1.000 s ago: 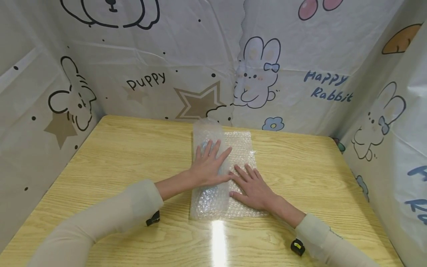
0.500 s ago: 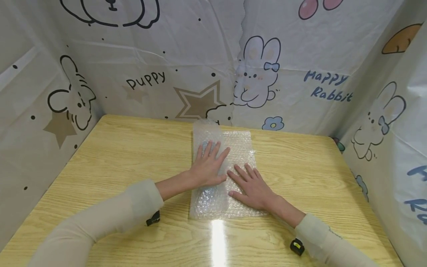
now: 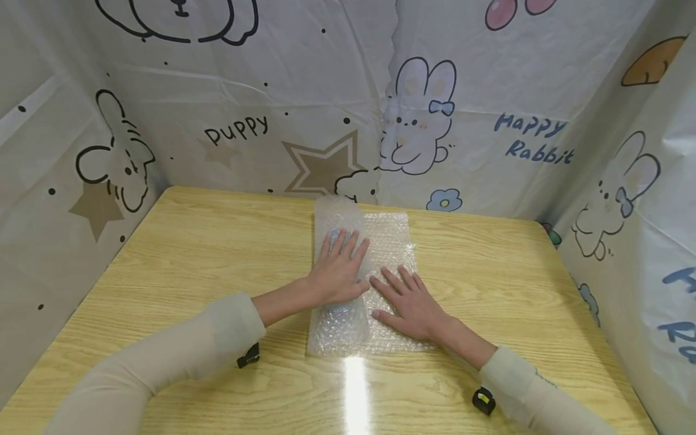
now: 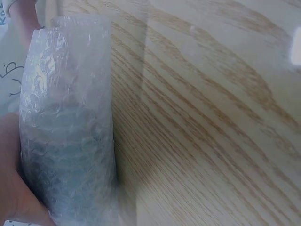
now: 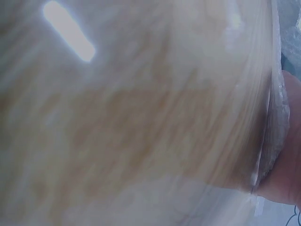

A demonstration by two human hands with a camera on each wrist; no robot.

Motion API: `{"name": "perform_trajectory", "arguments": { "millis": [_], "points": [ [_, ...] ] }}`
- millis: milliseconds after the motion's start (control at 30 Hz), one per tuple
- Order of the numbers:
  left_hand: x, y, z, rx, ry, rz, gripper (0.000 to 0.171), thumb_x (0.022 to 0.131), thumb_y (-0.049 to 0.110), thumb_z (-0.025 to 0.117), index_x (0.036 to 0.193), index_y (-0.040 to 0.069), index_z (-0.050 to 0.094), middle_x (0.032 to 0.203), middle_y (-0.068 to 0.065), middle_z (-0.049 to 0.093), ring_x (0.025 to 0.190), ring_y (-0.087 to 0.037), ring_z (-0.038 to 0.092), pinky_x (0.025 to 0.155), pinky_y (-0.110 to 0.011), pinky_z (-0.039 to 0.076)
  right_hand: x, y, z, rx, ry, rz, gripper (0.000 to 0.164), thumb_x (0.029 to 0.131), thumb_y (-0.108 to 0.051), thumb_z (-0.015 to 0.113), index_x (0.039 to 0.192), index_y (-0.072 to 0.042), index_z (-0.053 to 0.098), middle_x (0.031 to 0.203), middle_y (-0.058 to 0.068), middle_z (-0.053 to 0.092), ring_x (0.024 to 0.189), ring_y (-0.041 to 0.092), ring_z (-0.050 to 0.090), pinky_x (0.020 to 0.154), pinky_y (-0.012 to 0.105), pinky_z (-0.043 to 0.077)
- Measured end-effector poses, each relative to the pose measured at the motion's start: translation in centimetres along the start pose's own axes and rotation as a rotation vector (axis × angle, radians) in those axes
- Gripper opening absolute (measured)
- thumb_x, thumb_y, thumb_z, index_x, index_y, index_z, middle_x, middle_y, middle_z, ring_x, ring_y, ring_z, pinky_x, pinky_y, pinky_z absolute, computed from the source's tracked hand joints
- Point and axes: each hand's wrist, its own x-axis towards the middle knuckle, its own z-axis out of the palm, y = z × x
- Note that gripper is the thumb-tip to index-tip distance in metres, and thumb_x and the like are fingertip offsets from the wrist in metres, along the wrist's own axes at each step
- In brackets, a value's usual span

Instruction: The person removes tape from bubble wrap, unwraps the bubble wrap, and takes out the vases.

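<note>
Altogether, one clear bubble-wrap sheet (image 3: 388, 238) lies near the far edge of the table, its left part folded over one bluish thing (image 4: 70, 160), blurred by the plastic. My left hand (image 3: 338, 275) rests on that fold, fingers straight and spread; my right hand (image 3: 415, 308) lies flat on the lower layer beside it. Neither grips anything. Two small black devices (image 3: 483, 400) show by my two pale sleeves (image 3: 234, 326). Beneath is one yellowish wood-grain table (image 3: 217, 241); around it hangs whitish sheeting (image 3: 244, 84) printed with two bow-wearing rabbits.
</note>
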Motion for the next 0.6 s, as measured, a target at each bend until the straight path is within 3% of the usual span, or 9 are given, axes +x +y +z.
{"name": "perform_trajectory", "arguments": {
  "millis": [267, 600],
  "points": [
    [0.01, -0.24, 0.0, -0.05, -0.024, -0.009, 0.08, 0.1, 0.045, 0.051, 0.159, 0.003, 0.017, 0.162, -0.025, 0.01, 0.149, -0.044, 0.004, 0.117, -0.06, 0.0, 0.0, 0.09, 0.09, -0.002, -0.008, 0.002, 0.072, 0.101, -0.064, 0.033, 0.161, -0.024, 0.024, 0.165, 0.009, 0.018, 0.149, 0.042, 0.008, 0.116, 0.062, 0.012],
    [-0.32, -0.99, -0.55, -0.219, 0.037, 0.0, 0.079, 0.099, 0.04, 0.048, 0.158, 0.0, 0.015, 0.162, -0.027, 0.007, 0.149, -0.041, 0.003, 0.12, -0.05, 0.002, 0.03, 0.16, 0.17, -0.034, -0.001, -0.013, 0.068, 0.103, -0.057, 0.037, 0.161, -0.023, 0.023, 0.165, 0.01, 0.018, 0.149, 0.043, 0.009, 0.115, 0.063, 0.013]
  ]
}}
